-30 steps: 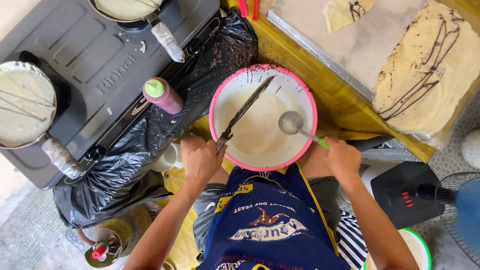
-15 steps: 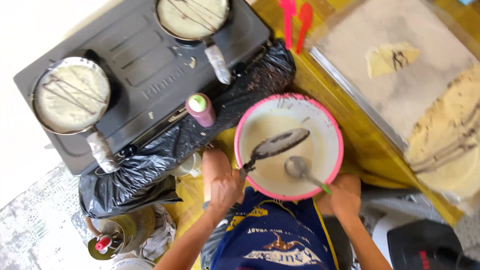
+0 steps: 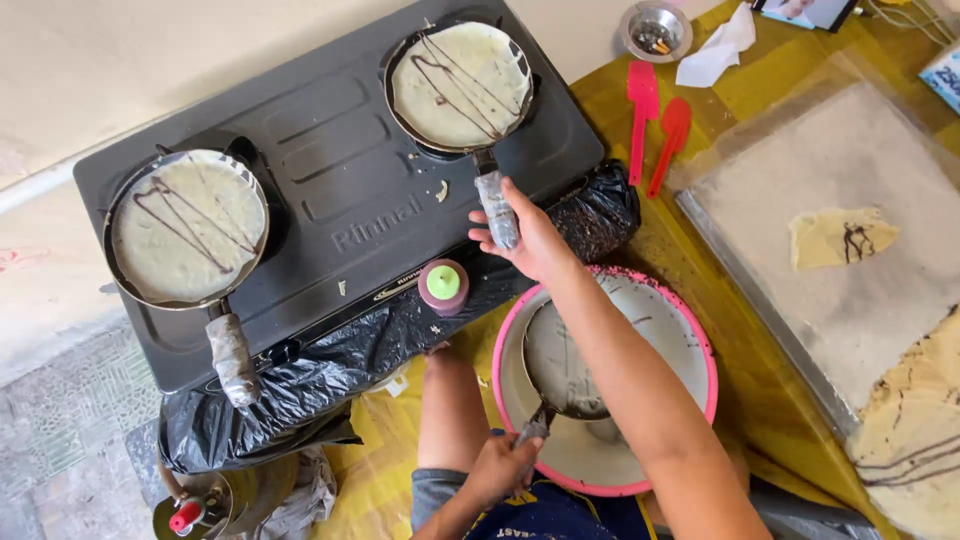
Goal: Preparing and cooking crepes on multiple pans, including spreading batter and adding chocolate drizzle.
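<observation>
My right hand point(image 3: 535, 245) reaches across to the black gas stove point(image 3: 330, 170) and closes on the wrapped handle point(image 3: 497, 205) of the far right pan point(image 3: 460, 85). That pan holds a pale crepe with chocolate lines. My left hand point(image 3: 497, 468) grips the handle of a small dark pan point(image 3: 562, 360), held flat inside the pink-rimmed batter bowl point(image 3: 700, 340). My right forearm crosses over the bowl. A second pan point(image 3: 187, 227) with a drizzled crepe sits on the left burner.
A brown squeeze bottle with a green cap point(image 3: 443, 285) stands at the stove's front edge on black plastic sheeting point(image 3: 300, 390). Two red spatulas point(image 3: 655, 125) lie right of the stove. A lined tray point(image 3: 860, 160) at the right carries crepes point(image 3: 840, 237).
My right hand left the ladle in the bowl and moved up to the far pan's handle. My left hand still holds the small pan, now lying flat in the bowl. The view shifted toward the stove.
</observation>
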